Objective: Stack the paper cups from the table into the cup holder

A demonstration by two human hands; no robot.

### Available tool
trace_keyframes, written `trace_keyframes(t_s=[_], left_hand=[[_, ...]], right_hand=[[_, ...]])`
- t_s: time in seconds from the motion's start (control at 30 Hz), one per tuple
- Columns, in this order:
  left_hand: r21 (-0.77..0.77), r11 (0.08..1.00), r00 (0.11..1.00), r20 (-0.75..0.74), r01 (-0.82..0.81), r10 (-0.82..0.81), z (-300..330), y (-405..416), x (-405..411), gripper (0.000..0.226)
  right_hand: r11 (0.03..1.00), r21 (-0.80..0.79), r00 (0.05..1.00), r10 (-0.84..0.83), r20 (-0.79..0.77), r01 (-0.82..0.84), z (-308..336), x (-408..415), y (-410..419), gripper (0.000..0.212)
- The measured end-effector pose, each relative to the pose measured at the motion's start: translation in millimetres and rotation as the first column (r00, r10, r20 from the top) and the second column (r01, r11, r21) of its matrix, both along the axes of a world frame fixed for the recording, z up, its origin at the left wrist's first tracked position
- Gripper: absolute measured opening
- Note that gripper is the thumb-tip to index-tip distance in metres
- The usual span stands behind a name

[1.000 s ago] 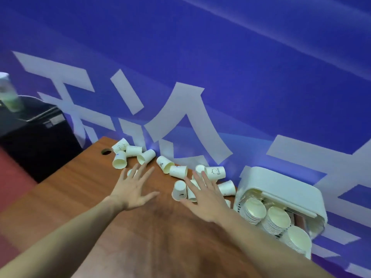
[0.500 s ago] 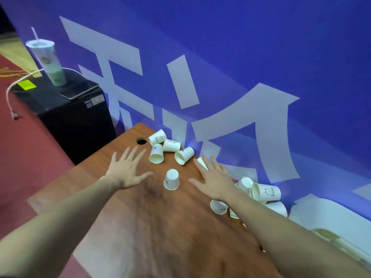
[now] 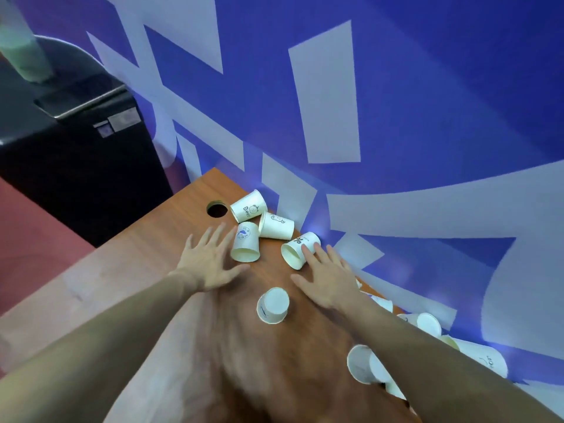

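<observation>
Brown wooden desk (image 3: 189, 346) carries white paper cups; one tipped cup (image 3: 247, 206) reads "Bea". Left hand (image 3: 207, 261) and right hand (image 3: 328, 279) spread straight fingers, holding nothing.

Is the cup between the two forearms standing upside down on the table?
Yes, the cup stands with its closed base up and its rim on the table.

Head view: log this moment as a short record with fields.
surface: wooden table against a blue wall
left hand: open, fingers spread, beside a tipped paper cup
right hand: open, fingertips at another tipped cup
upside-down cup: between the forearms
cup holder: not in view
</observation>
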State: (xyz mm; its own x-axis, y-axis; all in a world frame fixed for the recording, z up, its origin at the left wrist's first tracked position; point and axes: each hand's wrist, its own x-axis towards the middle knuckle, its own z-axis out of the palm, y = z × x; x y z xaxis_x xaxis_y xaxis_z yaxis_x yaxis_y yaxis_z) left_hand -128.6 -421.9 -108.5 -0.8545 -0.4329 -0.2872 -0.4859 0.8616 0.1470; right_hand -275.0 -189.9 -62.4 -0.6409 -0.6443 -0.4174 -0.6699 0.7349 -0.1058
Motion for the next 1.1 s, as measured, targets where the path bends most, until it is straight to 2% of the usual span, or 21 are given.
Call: trace_keyframes(t_s=[0.1, 0.2, 0.27, 0.33, 0.5, 0.63, 0.77, 0.93, 1.1], left_hand=[[-0.079, 0.997, 1.0, -0.02, -0.014, 0.012, -24.8, -9.9, -15.3, 0.086], [-0.217, 0.976, 0.985, -0.158, 0.029, -0.064, -49.1, -13.9, -25.6, 0.055], [-0.237, 0.971, 0.968, -0.231, 0.042, -0.099, -58.2, -13.8, -29.0, 0.039], [-0.212, 0.977, 0.963, -0.256, 0.025, -0.08, -62.5, -12.6, -31.1, 0.032], [-0.102, 0.985, 0.973, -0.199, -0.141, 0.118, -51.1, -5.0, -34.1, 0.026], [-0.088, 0.968, 0.959, -0.183, -0.234, 0.216, -31.6, 3.6, -26.4, 0.041], [-0.101, 0.978, 0.963, -0.221, -0.181, 0.155, 14.6, 13.6, -23.6, 0.047], [-0.141, 0.989, 0.958, -0.286, -0.038, -0.004, 84.3, 45.3, -21.3, 0.039], [-0.131, 0.981, 0.963, -0.213, 0.141, -0.167, 121.0, 101.9, -8.0, 0.036]], right_hand=[[0.997, -0.049, 0.99, -0.071, -0.123, 0.066, -23.5, -14.0, -18.2, 0.057], [0.992, -0.04, 0.965, -0.126, -0.229, 0.12, -42.8, -27.0, -32.9, 0.047], [0.994, -0.012, 0.961, -0.109, -0.254, 0.11, -53.1, -32.8, -38.3, 0.042], [0.996, -0.025, 0.957, -0.093, -0.273, 0.09, -60.5, -34.5, -39.3, 0.036], [0.979, -0.138, 0.958, -0.178, -0.224, 0.15, -52.6, -25.7, -24.6, 0.027], [0.943, -0.232, 0.948, -0.279, -0.153, 0.24, -25.8, -14.0, -0.9, 0.026], [0.905, -0.278, 0.921, -0.369, -0.129, 0.323, 12.8, 7.5, 29.7, 0.029], [0.814, -0.347, 0.855, -0.515, -0.061, 0.466, 64.8, 38.3, 80.3, 0.032], [0.74, -0.369, 0.796, -0.606, -0.004, 0.562, 96.8, 72.1, 135.3, 0.029]])
